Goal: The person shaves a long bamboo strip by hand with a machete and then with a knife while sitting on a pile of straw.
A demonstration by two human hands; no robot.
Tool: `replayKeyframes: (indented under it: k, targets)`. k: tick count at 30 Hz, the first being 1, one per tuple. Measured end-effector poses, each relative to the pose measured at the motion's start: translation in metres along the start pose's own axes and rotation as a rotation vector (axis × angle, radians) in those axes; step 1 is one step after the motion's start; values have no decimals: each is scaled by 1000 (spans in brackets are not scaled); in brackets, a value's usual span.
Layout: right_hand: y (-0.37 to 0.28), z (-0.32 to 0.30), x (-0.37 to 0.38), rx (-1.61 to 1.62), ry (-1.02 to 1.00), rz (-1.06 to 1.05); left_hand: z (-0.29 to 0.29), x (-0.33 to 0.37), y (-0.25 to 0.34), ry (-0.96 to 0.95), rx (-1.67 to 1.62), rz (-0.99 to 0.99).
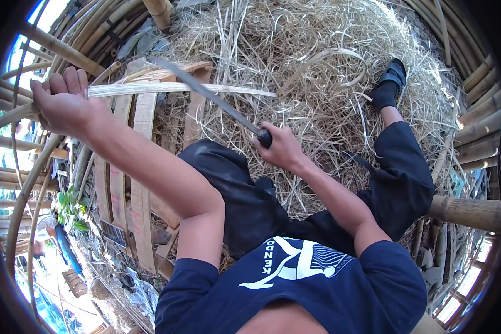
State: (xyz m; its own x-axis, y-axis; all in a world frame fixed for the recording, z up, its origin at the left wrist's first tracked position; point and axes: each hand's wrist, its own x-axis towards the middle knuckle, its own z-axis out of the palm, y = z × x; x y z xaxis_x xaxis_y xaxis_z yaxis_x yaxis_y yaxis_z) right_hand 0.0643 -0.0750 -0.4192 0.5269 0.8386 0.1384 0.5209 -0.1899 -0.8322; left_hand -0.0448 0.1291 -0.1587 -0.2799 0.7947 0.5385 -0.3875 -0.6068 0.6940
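At the upper left my left hand (64, 103) is closed around a long pale bamboo strip (150, 89). One end of the strip reaches right over the shavings; the other curves away past the left edge. My right hand (284, 147), near the middle, grips the dark round handle of a long knife (222, 106). Its narrow grey blade points up and left and crosses the strip. Whether the blade touches the strip I cannot tell.
Beneath my left arm lies a slatted wooden pallet (142, 119). Curled bamboo shavings (317, 100) cover the ground ahead. A thick bamboo pole (467, 213) juts in at right, near my bent leg. Bamboo poles line both sides. Another person (47, 228) is partly visible at far left.
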Motion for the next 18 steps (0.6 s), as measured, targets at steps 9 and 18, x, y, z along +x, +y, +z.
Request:
replayKeyframes:
  k: [9,18]
  targets:
    - [208,11,-60,-434,-105,684,-7,-1,-3,-52,-7,-9]
    - [195,2,-44,1181,-461,1338,-4,11,-5,-258,-102,-20]
